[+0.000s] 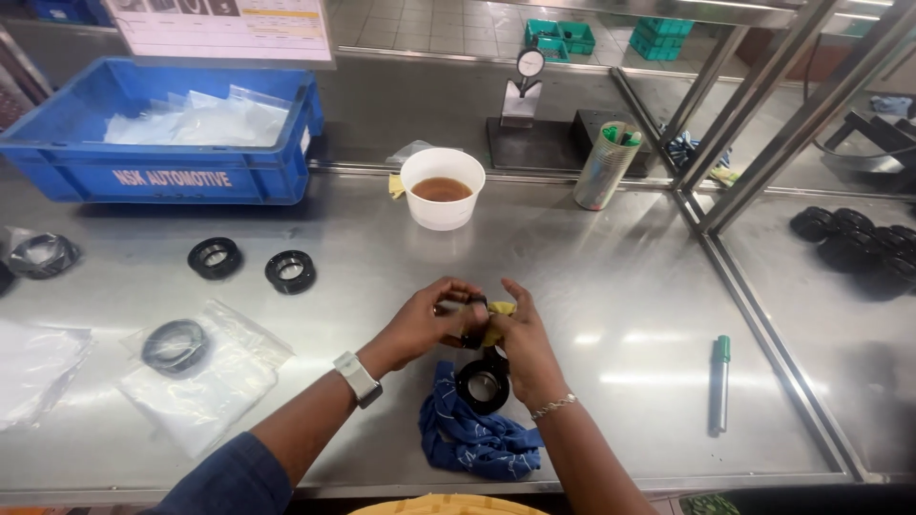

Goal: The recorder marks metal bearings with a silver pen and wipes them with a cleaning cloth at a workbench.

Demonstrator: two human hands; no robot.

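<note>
1. Blue cloth (472, 437) at near edge of steel surface (620, 286); black ring (482, 384) rests on it, free to roll off the folds.
2. Left hand (425, 322) and right hand (520, 339): grip of both closed on a black part (474, 322) and yellow rag (498, 313), held just above the ring. Slip risk: part drops onto ring.
3. Further back, open white cup (442, 188) of brown liquid; a knock would spill it.
</note>
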